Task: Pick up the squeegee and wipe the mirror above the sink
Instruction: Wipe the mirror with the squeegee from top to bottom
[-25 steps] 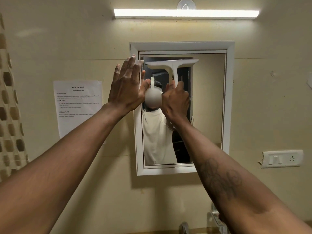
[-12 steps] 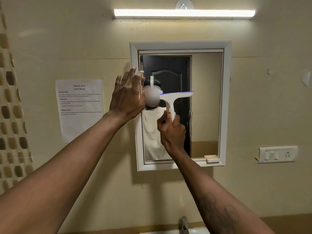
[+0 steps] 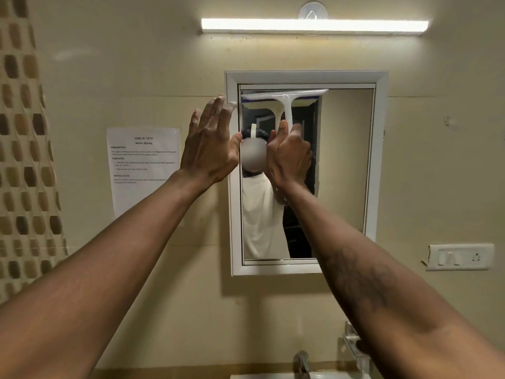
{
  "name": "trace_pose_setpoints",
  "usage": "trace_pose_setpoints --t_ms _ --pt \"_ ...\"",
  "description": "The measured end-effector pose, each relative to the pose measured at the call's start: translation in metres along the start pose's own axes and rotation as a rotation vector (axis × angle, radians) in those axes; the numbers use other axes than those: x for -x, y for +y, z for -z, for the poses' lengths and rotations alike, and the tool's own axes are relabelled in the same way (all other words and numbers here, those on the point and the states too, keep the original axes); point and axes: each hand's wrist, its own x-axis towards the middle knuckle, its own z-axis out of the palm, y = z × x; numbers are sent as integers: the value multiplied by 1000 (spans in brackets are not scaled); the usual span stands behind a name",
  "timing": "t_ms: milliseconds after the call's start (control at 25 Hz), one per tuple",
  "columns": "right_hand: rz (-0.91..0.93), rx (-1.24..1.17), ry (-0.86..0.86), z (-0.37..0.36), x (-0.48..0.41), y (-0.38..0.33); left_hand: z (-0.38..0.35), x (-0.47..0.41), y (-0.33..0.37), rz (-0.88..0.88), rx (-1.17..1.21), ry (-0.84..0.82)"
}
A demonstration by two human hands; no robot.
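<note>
A white-framed mirror point(image 3: 347, 165) hangs on the beige wall. My right hand point(image 3: 289, 157) grips the handle of a white squeegee point(image 3: 285, 98), whose blade lies flat across the top left of the glass. My left hand point(image 3: 211, 143) is spread flat with fingers apart against the mirror's left frame edge and holds nothing. The glass reflects a person in a white shirt and a dark door.
A printed task sheet point(image 3: 143, 168) is taped to the wall left of the mirror. A switch and socket plate point(image 3: 460, 257) sits at the right. A tube light point(image 3: 314, 24) glows above. A tap point(image 3: 302, 361) and sink rim point(image 3: 262, 376) show at the bottom. Patterned tiles point(image 3: 21, 160) cover the far left.
The squeegee went down the glass to mid-height half a second ago, then back up to the top of the mirror. My left hand stayed on the frame.
</note>
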Motion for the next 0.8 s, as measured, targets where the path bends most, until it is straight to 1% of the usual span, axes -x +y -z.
trace_pose_setpoints --t_ms 240,400,600,800 --pt "-37 45 -29 -10 -8 -4 0 -1 -7 1 -1 -3" --pt "-21 75 9 -12 -4 1 -4 1 -10 12 18 -6" --pt "1 198 35 -11 18 21 -11 7 -10 13 30 -22" --pt "-14 232 28 -10 40 35 -14 16 -7 9 54 -38"
